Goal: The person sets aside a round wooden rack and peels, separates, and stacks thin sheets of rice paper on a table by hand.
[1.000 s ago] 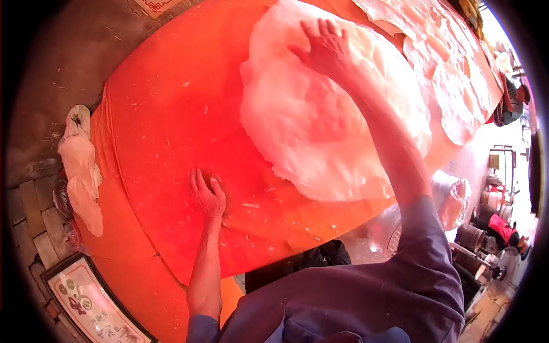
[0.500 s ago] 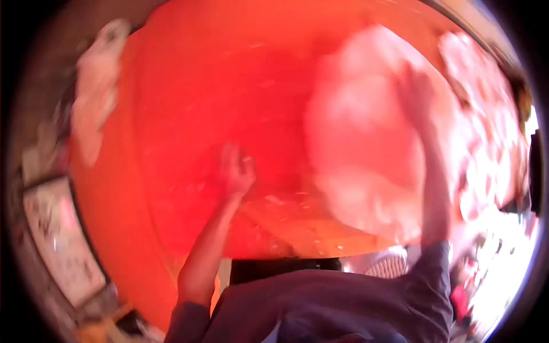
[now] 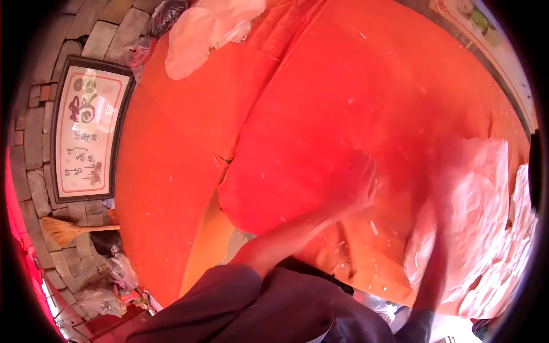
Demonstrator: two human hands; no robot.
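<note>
A large red-orange sheet [image 3: 320, 126] covers the broad work surface in front of me. My left hand [image 3: 363, 177] is over the red sheet, right of the middle, blurred by motion, and its finger shape does not show. My right hand [image 3: 449, 154] is at the left upper edge of a pale pinkish-white, wrinkled sheet [image 3: 472, 223]. It is heavily smeared, and I cannot tell whether it grips that sheet. Small white scraps are scattered over the red surface near both hands.
Another pale piece [image 3: 197, 37] lies at the upper left edge of the red surface. A framed sheet of writing [image 3: 88, 131] and a straw broom [image 3: 71, 230] are at the left by the brick paving. Plastic bags [image 3: 103, 300] lie lower left. More pale sheets [image 3: 509, 263] are at the right edge.
My view has turned, so the frame and far pale piece appear shifted up and right. The large pale sheet now shows farther right and lower, and my left hand appears farther right.
</note>
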